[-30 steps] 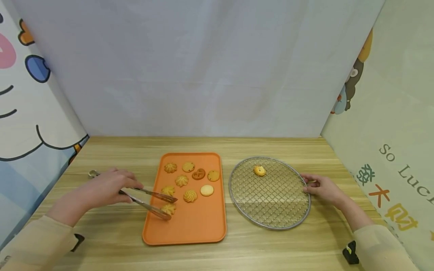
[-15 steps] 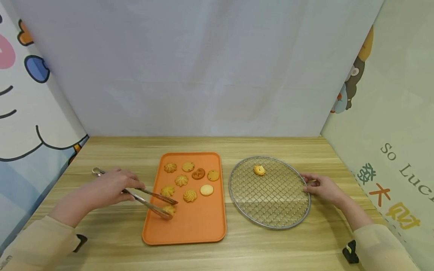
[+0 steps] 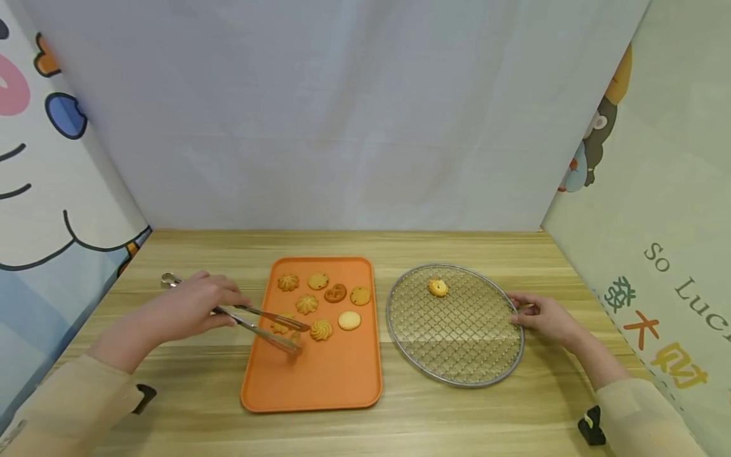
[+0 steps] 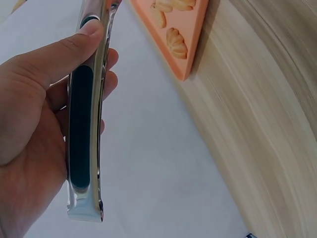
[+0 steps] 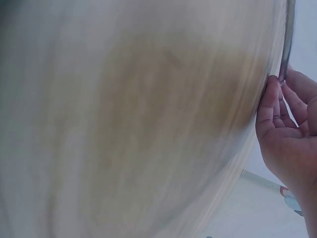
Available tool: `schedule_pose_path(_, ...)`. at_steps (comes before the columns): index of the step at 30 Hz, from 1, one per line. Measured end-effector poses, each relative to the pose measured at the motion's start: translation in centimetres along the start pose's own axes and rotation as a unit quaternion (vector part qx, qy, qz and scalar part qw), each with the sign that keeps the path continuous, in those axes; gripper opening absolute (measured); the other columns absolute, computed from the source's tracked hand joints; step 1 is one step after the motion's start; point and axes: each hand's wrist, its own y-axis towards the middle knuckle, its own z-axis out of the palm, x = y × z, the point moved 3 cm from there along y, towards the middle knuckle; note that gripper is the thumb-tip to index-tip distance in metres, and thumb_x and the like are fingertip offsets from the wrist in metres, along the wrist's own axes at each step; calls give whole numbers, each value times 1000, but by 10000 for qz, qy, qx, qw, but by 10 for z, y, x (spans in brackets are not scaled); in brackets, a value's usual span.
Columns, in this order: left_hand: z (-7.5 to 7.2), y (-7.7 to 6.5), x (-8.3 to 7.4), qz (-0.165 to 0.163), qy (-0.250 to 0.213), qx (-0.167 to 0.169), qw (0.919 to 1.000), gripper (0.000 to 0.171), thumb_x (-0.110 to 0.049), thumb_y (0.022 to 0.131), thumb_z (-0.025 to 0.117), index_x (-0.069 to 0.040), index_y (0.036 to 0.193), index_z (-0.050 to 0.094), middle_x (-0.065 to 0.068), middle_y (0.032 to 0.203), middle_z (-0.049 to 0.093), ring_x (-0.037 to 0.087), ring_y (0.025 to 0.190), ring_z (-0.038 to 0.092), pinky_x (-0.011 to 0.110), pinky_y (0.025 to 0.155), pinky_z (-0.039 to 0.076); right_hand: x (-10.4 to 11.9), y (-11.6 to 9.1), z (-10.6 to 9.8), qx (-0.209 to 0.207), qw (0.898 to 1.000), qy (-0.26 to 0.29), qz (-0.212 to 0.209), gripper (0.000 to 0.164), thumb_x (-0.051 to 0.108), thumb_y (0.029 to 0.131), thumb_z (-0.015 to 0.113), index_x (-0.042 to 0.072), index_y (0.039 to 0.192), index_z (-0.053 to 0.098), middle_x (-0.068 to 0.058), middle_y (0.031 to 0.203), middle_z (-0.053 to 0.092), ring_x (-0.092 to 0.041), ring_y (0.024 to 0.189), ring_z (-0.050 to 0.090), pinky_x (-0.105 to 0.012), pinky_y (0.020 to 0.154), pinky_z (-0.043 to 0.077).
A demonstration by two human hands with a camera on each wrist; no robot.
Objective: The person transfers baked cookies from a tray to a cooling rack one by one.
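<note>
My left hand (image 3: 188, 311) grips metal tongs (image 3: 268, 336); the left wrist view shows the thumb pressing the dark-inlaid handle (image 4: 81, 124). Between the tong tips, above the orange tray (image 3: 337, 381), sits a partly hidden yellow cookie (image 3: 294, 338). Another cookie (image 3: 278, 328) shows in part behind the tongs. Elsewhere on the tray lie a swirl cookie (image 3: 321, 330), a pretzel-shaped cookie (image 3: 335, 292), a plain round cookie (image 3: 349, 320) and several more. My right hand (image 3: 545, 320) pinches the rim of a round wire rack (image 3: 468, 336), which bears one cookie (image 3: 438, 288).
Tray and rack lie side by side on a wood-grain table (image 3: 400, 425), a narrow gap between them. A pale cloth wall (image 3: 354, 127) stands behind. Printed panels rise at left and right (image 3: 645, 209).
The left hand and tongs have shifted right and slightly toward the back, and the cookie between the tips has moved with them. The right hand stays at the rack rim.
</note>
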Motion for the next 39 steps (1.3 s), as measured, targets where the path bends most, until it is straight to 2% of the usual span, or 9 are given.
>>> schedule_pose_path(6,-2,4,-1,60,-12,-125,9999,31,-24,76,78,-17,106,72,-6,95,66,13,82,59,42,77,45,0,0,1,3,10000,-37,36,57,16,89,66,-9,135,45,-27,117,58,-15,90,59,-19,68,48)
schedule_pose_path(17,-16,15,0,164,-152,-535,9983,31,-19,77,78,-15,107,72,-2,96,66,18,85,60,47,78,45,3,-2,0,-2,9999,-4,108,57,17,89,66,-8,136,45,-27,120,57,-10,89,58,-19,69,49)
schedule_pose_path(30,-26,32,-1,30,-326,-815,9961,33,-18,79,77,-12,111,71,1,98,67,19,84,62,49,79,47,8,-5,-1,51,9999,8,107,57,17,90,65,-8,136,44,-27,120,56,-18,94,59,-18,69,48)
schedule_pose_path(33,-27,35,-1,37,-385,-877,9954,30,-16,79,76,-12,109,71,0,97,67,18,84,62,47,80,47,9,-5,-1,55,9999,-17,101,57,16,90,65,-8,136,43,-28,120,56,-19,94,59,-18,69,48)
schedule_pose_path(39,-26,40,4,178,-574,-1084,9923,28,-14,80,75,-9,107,72,3,96,68,17,81,63,39,72,51,9,-5,-1,57,9999,34,102,56,16,90,65,-9,136,43,-28,120,56,-14,92,58,-18,68,48)
